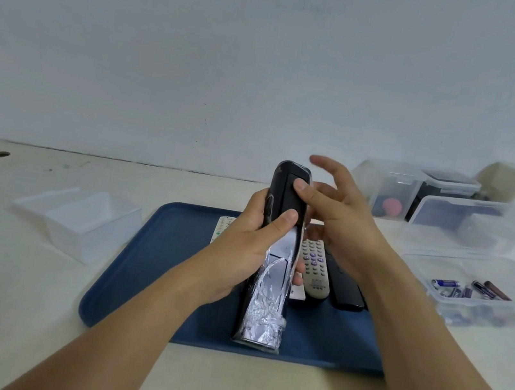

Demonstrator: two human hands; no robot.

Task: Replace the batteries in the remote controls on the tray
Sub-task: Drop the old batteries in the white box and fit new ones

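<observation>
Black remote control (278,248), wrapped in crinkled clear film, held upright above the blue tray (150,265), back face toward the wearer. Left hand (251,247) grips it mid-body: fingers curled round the far side, thumb laid up the near face. This grip steadies the casing so the other hand can work the cover.

Right hand (337,214) at 3 o'clock of the remote's top end. Thumb tip presses flat on the dark battery cover (293,193); remaining fingers spread apart and lifted, gripping nothing. Judged: the thumb is set to slide the cover along the body, and the film wrap may resist that.

Still on the tray, behind the held remote toward 12 to 2 o'clock: a grey remote (314,264) with purple buttons, a black remote (344,286) just beside it on its right, and a white remote (222,226) partly hidden by the left hand at 11 o'clock.

Off the tray at 3 o'clock, an open clear box of batteries (470,289), placed within right-hand reach. At 9 o'clock, an open clear container (77,217), likely for spent cells; that is a guess. More lidded clear tubs (455,212) stacked at 2 o'clock near the wall.

Step judged: opening the first compartment; no battery yet out.
</observation>
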